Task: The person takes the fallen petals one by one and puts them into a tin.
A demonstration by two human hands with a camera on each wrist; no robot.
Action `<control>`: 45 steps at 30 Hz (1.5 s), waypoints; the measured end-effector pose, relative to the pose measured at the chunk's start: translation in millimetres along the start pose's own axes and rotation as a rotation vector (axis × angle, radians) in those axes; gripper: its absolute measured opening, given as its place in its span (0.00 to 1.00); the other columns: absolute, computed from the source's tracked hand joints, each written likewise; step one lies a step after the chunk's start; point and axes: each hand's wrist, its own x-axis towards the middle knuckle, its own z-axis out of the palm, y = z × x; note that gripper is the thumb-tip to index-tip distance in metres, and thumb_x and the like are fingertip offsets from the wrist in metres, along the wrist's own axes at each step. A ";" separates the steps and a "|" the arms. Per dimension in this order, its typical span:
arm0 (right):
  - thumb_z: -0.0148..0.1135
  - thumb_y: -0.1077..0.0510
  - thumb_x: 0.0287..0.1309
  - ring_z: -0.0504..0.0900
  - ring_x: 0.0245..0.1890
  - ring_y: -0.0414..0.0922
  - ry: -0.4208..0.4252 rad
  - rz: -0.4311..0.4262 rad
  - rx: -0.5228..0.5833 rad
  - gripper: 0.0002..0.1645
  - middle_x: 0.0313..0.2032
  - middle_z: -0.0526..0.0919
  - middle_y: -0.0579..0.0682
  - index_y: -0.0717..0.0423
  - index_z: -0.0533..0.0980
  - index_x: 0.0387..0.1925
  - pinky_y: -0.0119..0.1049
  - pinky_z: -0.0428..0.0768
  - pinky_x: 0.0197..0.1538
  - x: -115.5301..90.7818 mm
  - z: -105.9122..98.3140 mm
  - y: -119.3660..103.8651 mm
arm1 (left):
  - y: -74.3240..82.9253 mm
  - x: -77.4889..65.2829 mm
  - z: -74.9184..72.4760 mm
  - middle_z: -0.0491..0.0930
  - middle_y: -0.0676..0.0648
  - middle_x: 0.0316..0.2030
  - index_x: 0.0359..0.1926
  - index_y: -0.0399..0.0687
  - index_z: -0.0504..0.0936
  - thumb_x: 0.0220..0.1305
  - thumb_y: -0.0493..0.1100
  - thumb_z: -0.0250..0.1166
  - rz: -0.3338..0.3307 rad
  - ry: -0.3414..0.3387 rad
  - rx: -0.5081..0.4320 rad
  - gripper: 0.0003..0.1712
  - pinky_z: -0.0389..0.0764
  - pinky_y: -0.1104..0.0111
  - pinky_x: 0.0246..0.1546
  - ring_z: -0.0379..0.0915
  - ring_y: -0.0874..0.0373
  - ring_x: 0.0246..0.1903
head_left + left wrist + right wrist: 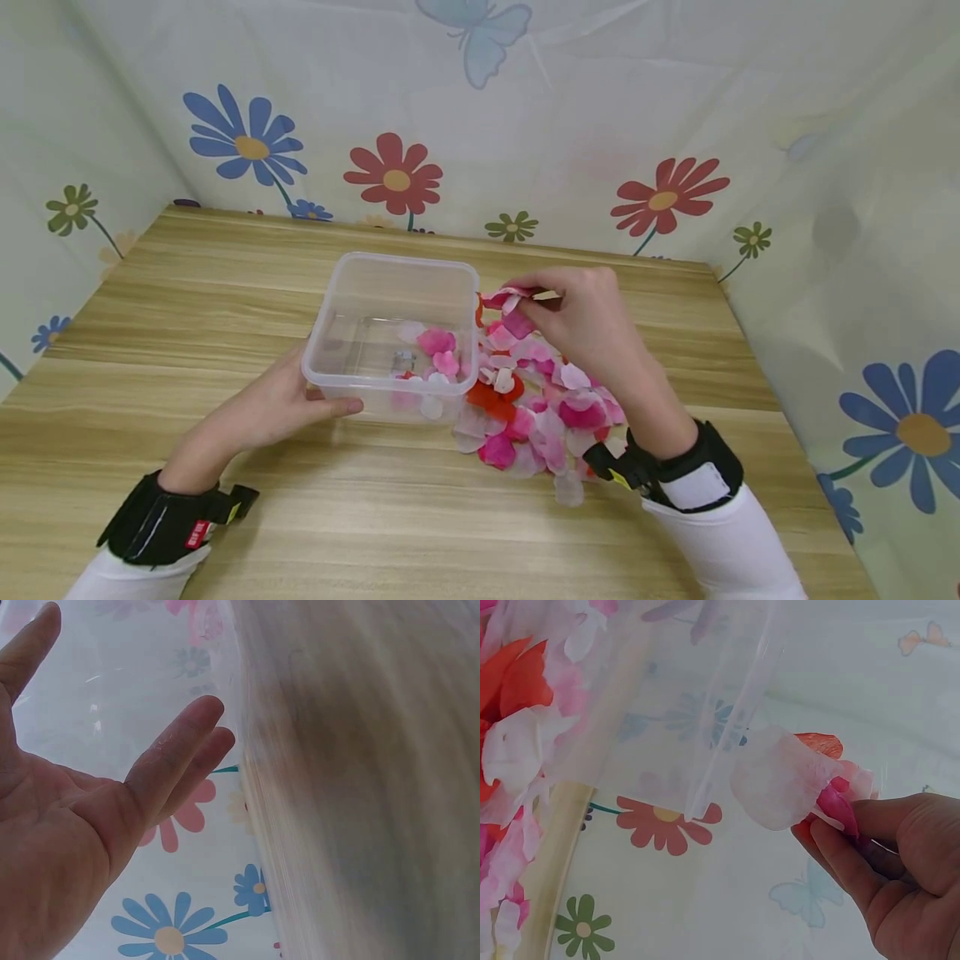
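Note:
A clear plastic box (397,385) stands on the table with a few pink and white artificial petals (437,342) inside. My left hand (281,400) rests against the box's left side, thumb along its near wall. In the left wrist view, the fingers (176,754) of that hand extend nearly straight beside the see-through wall. Between thumb and fingertips, my right hand (577,321) pinches a small bunch of petals (829,791), pink, white and orange-red, held up just beyond the box's right rim. Below it lies a loose heap of petals (547,433).
The wood-grain table (360,500) carries the box and the heap, which lies close against the box's right side. Flower-printed cloth (555,150) hangs behind the table and along both sides. Black straps (697,467) circle both wrists.

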 end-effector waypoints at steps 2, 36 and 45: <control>0.76 0.67 0.56 0.88 0.38 0.45 0.002 -0.010 0.008 0.13 0.38 0.90 0.52 0.61 0.88 0.45 0.41 0.88 0.41 2.4 1.5 -1.8 | -0.1 -0.2 0.0 0.68 0.35 0.66 0.80 0.53 0.47 0.61 0.43 0.77 0.002 0.000 0.000 0.58 0.81 0.44 0.52 0.72 0.37 0.59; 0.73 0.69 0.58 0.88 0.40 0.46 -0.032 -0.109 0.144 0.12 0.39 0.89 0.55 0.65 0.86 0.45 0.37 0.86 0.45 37.3 30.3 -21.3 | -0.5 -0.4 2.4 0.71 0.34 0.64 0.79 0.48 0.51 0.60 0.41 0.78 0.010 0.018 -0.010 0.56 0.81 0.44 0.52 0.74 0.38 0.58; 0.73 0.68 0.59 0.87 0.40 0.45 -0.029 -0.132 0.122 0.10 0.38 0.89 0.53 0.64 0.87 0.43 0.37 0.87 0.44 40.6 43.7 -17.4 | -0.3 1.6 1.8 0.72 0.37 0.63 0.79 0.51 0.54 0.57 0.42 0.80 0.050 0.054 0.020 0.56 0.84 0.56 0.49 0.77 0.41 0.55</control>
